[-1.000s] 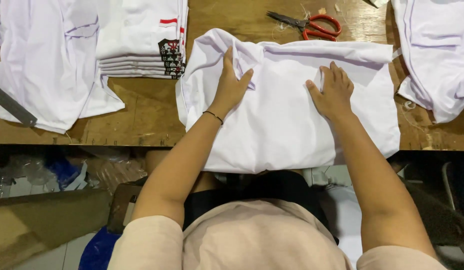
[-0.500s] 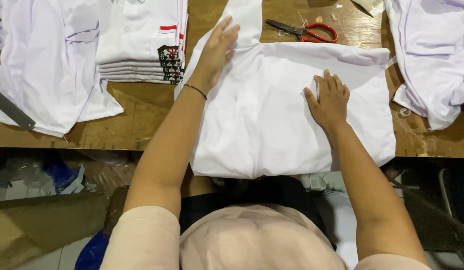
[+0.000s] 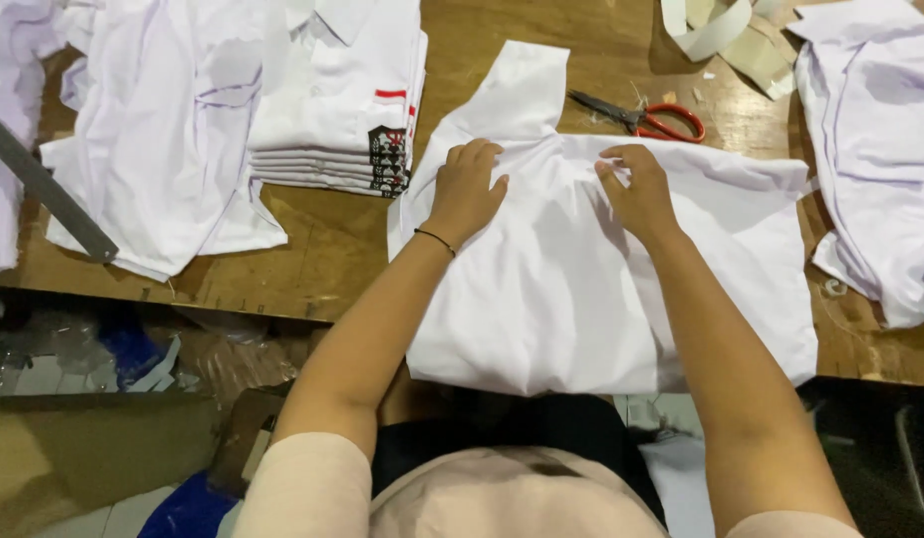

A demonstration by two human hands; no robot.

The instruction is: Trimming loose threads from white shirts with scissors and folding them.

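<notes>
folded shirt stack (image 3: 337, 110) | red-handled scissors (image 3: 646, 118) | wooden table (image 3: 322, 249)

Bright, even light falls from above, so the white shirt (image 3: 621, 269) under the left hand (image 3: 467, 189) and right hand (image 3: 636, 189) is nearly blown out — its folds show only as faint grey shading. Both hands cast short, soft shadows just below themselves (no hard edges). The space beneath the table (image 3: 322, 249) is dim and slightly soft.
</notes>
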